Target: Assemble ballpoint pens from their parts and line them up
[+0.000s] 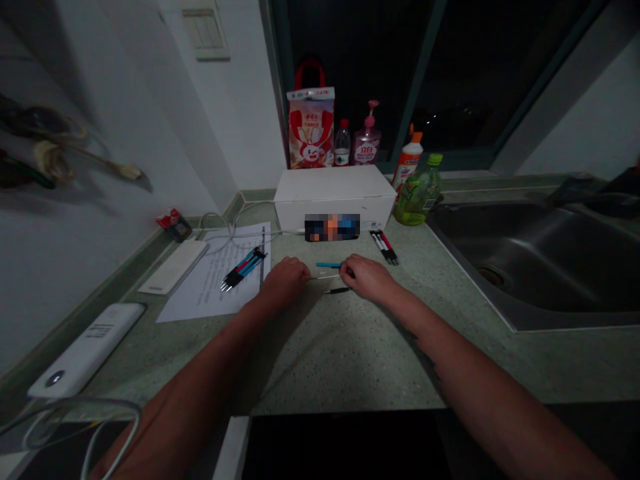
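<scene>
My left hand [287, 279] is closed in a pinch at one end of a thin, pale pen refill [326, 277]. The other end of this refill meets the pinched fingers of my right hand [369, 277]. Just behind it on the counter lies a blue pen barrel [328, 265]. A black tapered pen part [337, 291] rests in front, close to my right fingers. Left of my left hand, several blue and black pens [243, 269] lie on a printed sheet of paper [200, 293]. More pens, black, white and red [384, 247], lie beyond my right hand.
A white box [335, 187] stands at the back, a phone with a pixelated screen [332, 227] leaning on it. Bottles, including a green one [420, 190], stand by the window. The sink [540, 260] is at right. White power banks [87, 350] and cables lie at left.
</scene>
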A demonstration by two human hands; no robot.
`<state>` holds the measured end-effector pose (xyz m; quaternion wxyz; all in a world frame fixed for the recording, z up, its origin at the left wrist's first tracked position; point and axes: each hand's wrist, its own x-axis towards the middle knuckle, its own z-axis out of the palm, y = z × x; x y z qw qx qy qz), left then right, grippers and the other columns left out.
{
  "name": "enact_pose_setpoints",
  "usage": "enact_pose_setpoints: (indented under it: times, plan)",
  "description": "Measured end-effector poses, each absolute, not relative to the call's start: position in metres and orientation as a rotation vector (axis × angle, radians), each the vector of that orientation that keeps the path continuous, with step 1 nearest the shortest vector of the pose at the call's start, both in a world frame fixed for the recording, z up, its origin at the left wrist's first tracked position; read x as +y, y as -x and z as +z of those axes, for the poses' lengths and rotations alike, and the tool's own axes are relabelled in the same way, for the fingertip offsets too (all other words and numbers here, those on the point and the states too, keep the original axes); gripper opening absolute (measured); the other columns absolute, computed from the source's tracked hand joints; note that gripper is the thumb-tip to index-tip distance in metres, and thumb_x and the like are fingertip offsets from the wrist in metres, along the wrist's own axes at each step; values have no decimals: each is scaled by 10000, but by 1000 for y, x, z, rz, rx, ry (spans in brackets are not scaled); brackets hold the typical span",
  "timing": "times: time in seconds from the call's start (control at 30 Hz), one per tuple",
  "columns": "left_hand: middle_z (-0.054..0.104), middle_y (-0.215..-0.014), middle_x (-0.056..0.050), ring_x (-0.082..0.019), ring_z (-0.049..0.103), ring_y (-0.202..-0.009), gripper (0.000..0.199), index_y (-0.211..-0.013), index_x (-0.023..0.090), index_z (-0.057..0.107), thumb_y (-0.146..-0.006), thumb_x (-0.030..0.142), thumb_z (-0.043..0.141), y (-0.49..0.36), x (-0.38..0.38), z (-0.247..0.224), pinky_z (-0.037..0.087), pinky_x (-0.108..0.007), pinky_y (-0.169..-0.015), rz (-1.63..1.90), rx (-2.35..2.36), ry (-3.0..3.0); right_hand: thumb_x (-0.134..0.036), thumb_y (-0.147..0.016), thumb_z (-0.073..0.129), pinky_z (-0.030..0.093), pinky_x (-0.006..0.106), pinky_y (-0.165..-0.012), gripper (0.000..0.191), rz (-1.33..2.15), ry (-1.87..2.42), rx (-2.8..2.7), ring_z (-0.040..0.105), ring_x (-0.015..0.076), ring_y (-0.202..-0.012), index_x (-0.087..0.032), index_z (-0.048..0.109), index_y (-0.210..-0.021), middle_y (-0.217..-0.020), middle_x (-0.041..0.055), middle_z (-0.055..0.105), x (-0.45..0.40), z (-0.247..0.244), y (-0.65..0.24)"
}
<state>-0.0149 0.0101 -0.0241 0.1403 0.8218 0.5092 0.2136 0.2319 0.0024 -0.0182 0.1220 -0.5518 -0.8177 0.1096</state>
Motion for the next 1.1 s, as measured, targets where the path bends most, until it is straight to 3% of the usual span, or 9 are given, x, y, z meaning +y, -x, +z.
enact_pose_setpoints:
  times: [0.2, 0.5, 0.6, 0.7, 1.1]
  plan:
    - [717, -924, -97, -275, 620, -969, 252, -801, 225, 732, -963, 136, 561, 2, 5, -21, 496, -395, -885, 397, 1550, -2436, -229, -1037, 572, 400, 294, -700, 201, 313, 1648, -2432, 683, 204, -897, -182, 768, -1033, -1070, 89, 737, 2, -15, -231]
    - [734, -980, -90, -264, 644, -1002, 123, -938, 204, 756, -948, 147, 648, -9, 3, -29, 529, -401, -922, 505, 1575, -2481, -243, -1031, 622, 429, 292, -711, 152, 330, 1620, -2411, 690, 206, -920, -194, 765, -1040, -1080, 79, 734, 0, -16, -225]
    - [750, -1014, -96, -266, 657, -1033, 125, -998, 198, 774, -961, 166, 660, -11, 9, -33, 535, -420, -960, 614, 1597, -2448, -286, -1048, 641, 472, 301, -782, 181, 258, 1590, -2329, 692, 227, -1020, -199, 764, -1148, -1149, 90, 722, 4, -19, -227]
    - [754, -969, -86, -263, 667, -1004, 141, -930, 213, 792, -955, 167, 661, -13, 15, -36, 540, -423, -952, 610, 1580, -2433, -263, -1061, 633, 494, 328, -918, 245, 157, 1528, -2317, 657, 255, -1168, -205, 754, -1265, -1232, 111, 711, 8, -21, -227]
    - [767, -992, -100, -281, 681, -1044, 147, -927, 196, 798, -965, 172, 658, -3, 20, -31, 536, -428, -986, 594, 1694, -2300, -201, -1038, 636, 504, 378, -983, 223, 166, 1570, -2407, 655, 279, -1151, -201, 822, -1163, -1159, 128, 753, 8, -17, -224]
